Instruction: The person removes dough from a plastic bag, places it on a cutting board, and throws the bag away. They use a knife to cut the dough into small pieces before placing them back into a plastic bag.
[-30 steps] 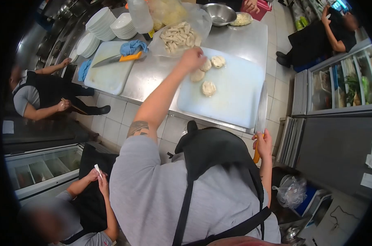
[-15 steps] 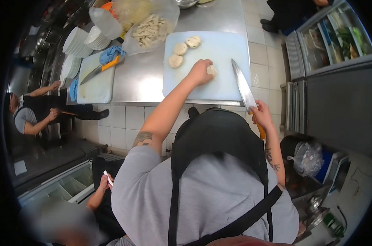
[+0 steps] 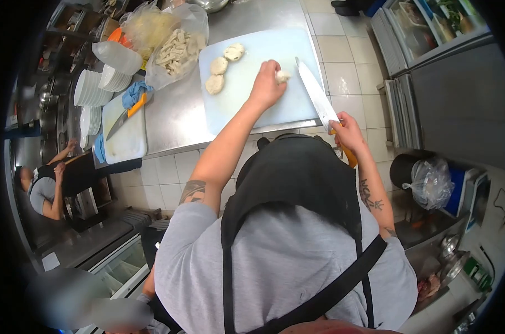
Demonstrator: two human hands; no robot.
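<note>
the light is even and fairly bright over the table [image 3: 172, 118], with soft glare on its metal and the floor tiles [image 3: 341, 80]; wide-lens distortion bends the edges into black corners, and faces are blurred.

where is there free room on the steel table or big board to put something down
Bare steel shows between the large board and small board, and beyond the large board. On the large board, a patch lies between the left hand and the knife. The far left is crowded with plates and bags.
</note>
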